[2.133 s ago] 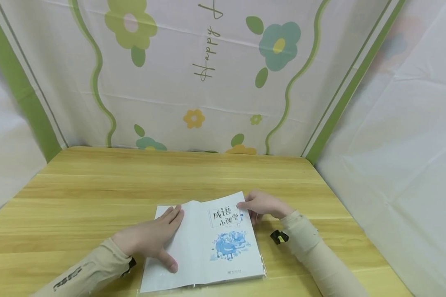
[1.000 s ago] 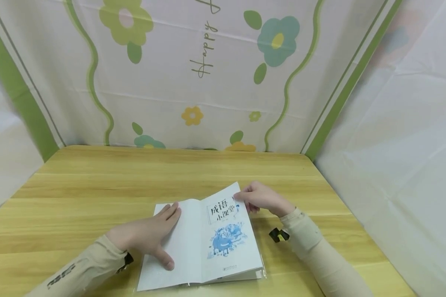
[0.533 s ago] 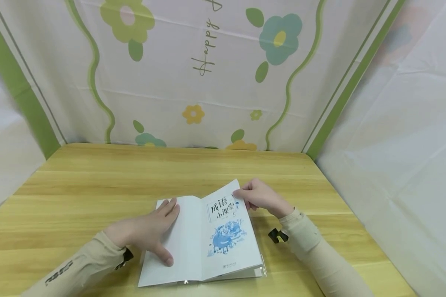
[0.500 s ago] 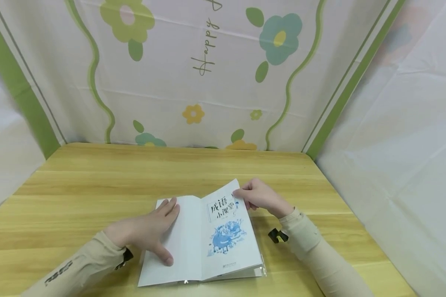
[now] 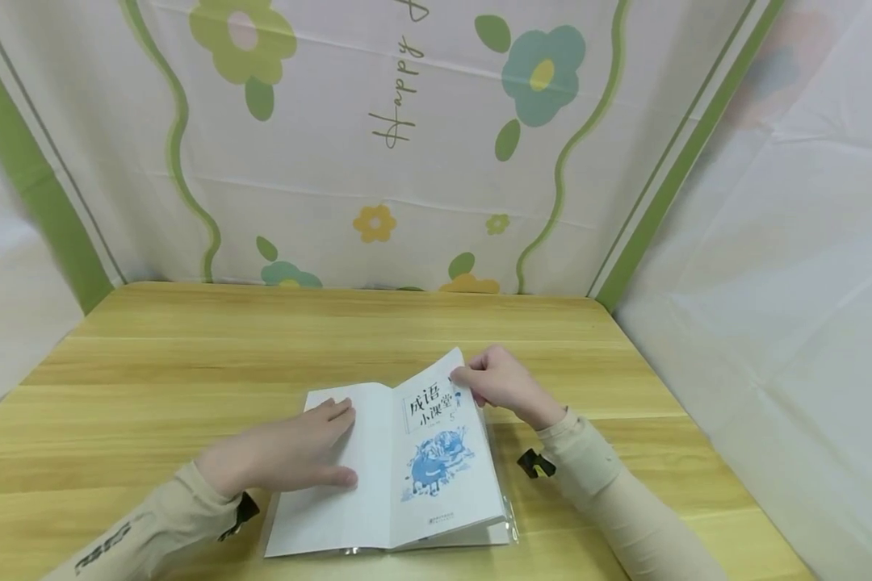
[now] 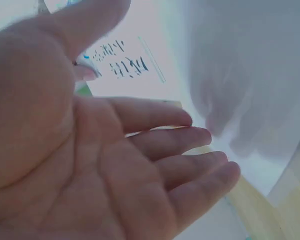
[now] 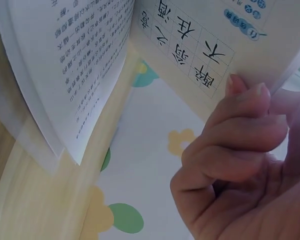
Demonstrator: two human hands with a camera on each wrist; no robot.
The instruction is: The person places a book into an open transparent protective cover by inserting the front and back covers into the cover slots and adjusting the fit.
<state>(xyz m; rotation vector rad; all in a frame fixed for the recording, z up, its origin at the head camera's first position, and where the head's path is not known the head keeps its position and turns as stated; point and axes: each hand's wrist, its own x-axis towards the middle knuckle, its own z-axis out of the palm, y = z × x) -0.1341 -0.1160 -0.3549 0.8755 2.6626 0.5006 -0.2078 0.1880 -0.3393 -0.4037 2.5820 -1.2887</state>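
Observation:
A book [image 5: 446, 492] lies spread on the wooden table, showing a blank white left page [image 5: 359, 444] and a right page with black Chinese characters and a blue picture. Over the left page is my left hand [image 5: 291, 452], slightly blurred, its fingers extended; the left wrist view shows its palm [image 6: 105, 165] beside the white paper. I cannot tell how firmly it touches. At the upper right corner, my right hand [image 5: 505, 383] pinches the right page, which is raised off the pages below. Printed text [image 7: 92, 75] and a character grid show inside, in the right wrist view.
The table [image 5: 189, 355] stretches behind and to both sides of the book. A flowered cloth [image 5: 298, 161] hangs along its back edge, and white cloth [image 5: 792, 307] hangs on the right. Clear plastic edging [image 5: 510, 516] sticks out under the book's lower right corner.
My right hand has moved up and a little left, lifting the pinched page higher. My left thumb has swung up toward the fingers on the left page.

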